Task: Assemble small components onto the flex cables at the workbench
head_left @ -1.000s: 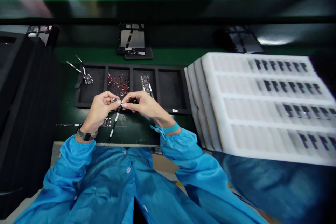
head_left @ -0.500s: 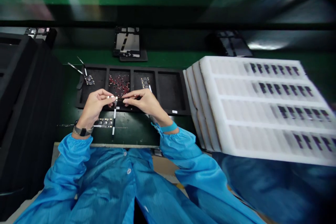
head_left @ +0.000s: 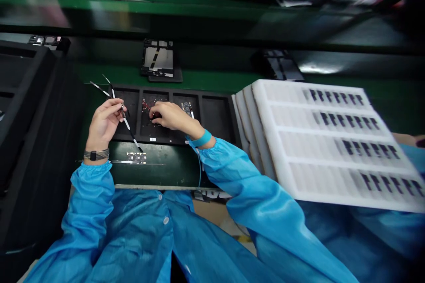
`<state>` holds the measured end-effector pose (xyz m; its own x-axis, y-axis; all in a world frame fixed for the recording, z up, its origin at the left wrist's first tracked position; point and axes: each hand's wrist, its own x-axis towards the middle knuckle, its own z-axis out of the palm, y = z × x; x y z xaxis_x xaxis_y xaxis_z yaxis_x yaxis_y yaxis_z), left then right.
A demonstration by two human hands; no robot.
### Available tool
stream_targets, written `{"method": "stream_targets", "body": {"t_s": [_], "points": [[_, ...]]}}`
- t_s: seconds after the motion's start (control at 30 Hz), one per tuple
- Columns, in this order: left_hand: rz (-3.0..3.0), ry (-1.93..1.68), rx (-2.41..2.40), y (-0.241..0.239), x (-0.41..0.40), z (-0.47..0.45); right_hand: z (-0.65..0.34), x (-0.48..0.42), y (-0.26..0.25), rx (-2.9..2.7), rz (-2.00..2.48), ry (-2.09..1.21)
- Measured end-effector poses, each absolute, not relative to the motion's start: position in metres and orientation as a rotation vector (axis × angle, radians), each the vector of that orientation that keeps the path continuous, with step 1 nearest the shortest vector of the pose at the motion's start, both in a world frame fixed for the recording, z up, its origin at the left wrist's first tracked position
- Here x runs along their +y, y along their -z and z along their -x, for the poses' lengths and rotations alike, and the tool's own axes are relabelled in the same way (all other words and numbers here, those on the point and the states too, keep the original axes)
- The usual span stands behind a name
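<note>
A green assembly-line desk (head_left: 186, 77) runs across the view; to the right lies a tilted stack of white foam trays (head_left: 282, 141), with rows of small dark components (head_left: 341, 119) set in their channels; to the left stands a black foam block (head_left: 29, 119); directly ahead sits a black four-compartment tray (head_left: 166, 90), its second compartment holding a scatter of tiny red pieces (head_left: 146, 105) and its third a small circuit board (head_left: 187, 108); another small circuit board (head_left: 136, 157) lies on the desk just below the tray; blue smock sleeves (head_left: 252, 185) reach in from the bottom of the view, with a teal wristband (head_left: 201, 138) on the right wrist; the left hand (head_left: 104, 126) is closed around a long black-and-white flex strip (head_left: 129, 129), which slants down across the tray's near edge; the right hand (head_left: 172, 115) curls down into the second compartment, its fingertips among the red pieces, though I cannot tell whether they grip one; this looks like a pick from that compartment with the strip held ready, and pieces so tiny would call for a fine fingertip pinch.
</note>
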<state>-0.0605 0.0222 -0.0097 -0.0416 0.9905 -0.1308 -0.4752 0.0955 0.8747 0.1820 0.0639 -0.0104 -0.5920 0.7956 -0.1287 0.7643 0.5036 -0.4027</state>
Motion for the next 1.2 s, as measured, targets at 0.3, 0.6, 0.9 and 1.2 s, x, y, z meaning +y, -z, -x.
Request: {"method": "stream_targets", "body": {"t_s": [0.3, 0.6, 0.9, 1.2], "points": [[-0.720, -1.376, 0.939, 0.013, 0.020, 0.062, -0.180, 0.065, 0.001, -2.952, 1.305, -0.627], [-0.692, -1.352, 0.964, 0.015, 0.019, 0.059, -0.173, 0.064, -0.005, -3.027, 1.320, -0.582], [-0.680, -1.362, 0.933, 0.017, 0.019, 0.058, -0.189, 0.063, 0.001, -2.439, 1.157, -0.816], [-0.676, -1.343, 0.889, 0.008, 0.015, 0.070, -0.190, 0.042, 0.004, -2.069, 1.109, -1.003]]}}
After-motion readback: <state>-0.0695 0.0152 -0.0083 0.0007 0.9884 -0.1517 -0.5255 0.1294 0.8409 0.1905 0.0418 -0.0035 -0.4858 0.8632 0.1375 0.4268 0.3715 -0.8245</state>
